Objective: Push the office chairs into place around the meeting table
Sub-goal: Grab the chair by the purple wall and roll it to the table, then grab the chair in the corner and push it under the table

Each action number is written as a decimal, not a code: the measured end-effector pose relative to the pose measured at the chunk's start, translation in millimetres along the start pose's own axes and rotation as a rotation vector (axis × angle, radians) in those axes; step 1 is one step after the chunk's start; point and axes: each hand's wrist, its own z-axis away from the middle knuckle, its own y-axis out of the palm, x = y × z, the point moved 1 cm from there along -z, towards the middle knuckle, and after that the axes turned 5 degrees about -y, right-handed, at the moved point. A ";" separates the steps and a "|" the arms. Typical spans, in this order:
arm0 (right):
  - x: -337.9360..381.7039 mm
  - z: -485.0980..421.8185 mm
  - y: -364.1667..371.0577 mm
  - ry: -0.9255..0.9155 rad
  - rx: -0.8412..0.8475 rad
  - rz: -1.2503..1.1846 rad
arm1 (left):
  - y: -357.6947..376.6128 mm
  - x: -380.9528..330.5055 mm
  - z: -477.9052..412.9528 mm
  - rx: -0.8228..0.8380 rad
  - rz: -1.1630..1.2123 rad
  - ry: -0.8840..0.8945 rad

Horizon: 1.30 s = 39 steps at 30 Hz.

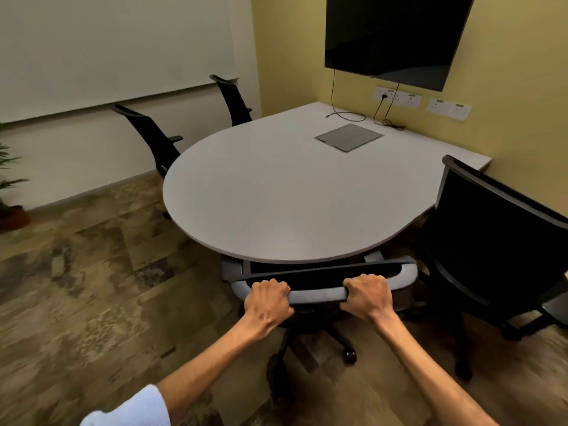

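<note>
A grey meeting table (276, 192) with a rounded near end fills the middle of the view. Right at its near edge stands an office chair with a grey-framed backrest (316, 294), its seat tucked under the tabletop. My left hand (268, 299) and my right hand (367, 295) both grip the top bar of that backrest, a hand's width apart. A black mesh chair (498, 241) stands at the table's right side, angled away from it. Two black chairs, the nearer (150, 133) and the farther (232, 99), sit against the table's far left side.
A dark screen (396, 35) hangs on the yellow wall above wall sockets (396, 96), with cables trailing onto the table. A grey floor-box lid (349, 137) is set in the tabletop. A potted plant (9, 192) stands at the left edge. Patterned carpet (92, 272) lies left of me.
</note>
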 end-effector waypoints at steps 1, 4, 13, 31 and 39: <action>-8.1 -6.4 2.6 0.010 0.018 0.008 | 0.4 -4.2 -7.1 0.002 0.015 -0.003; -25.2 -24.1 7.6 0.020 0.048 0.032 | -0.3 -11.7 -26.7 -0.012 0.009 0.004; -37.8 -82.1 17.2 -0.032 0.026 -0.027 | -2.7 1.3 -85.4 -0.026 -0.012 -0.023; -52.6 -101.3 25.6 -0.078 0.014 -0.211 | -2.5 4.4 -113.9 -0.138 0.098 0.051; -145.8 -82.3 2.8 0.091 -0.264 -0.190 | -44.5 -101.4 -198.9 -0.331 0.397 0.340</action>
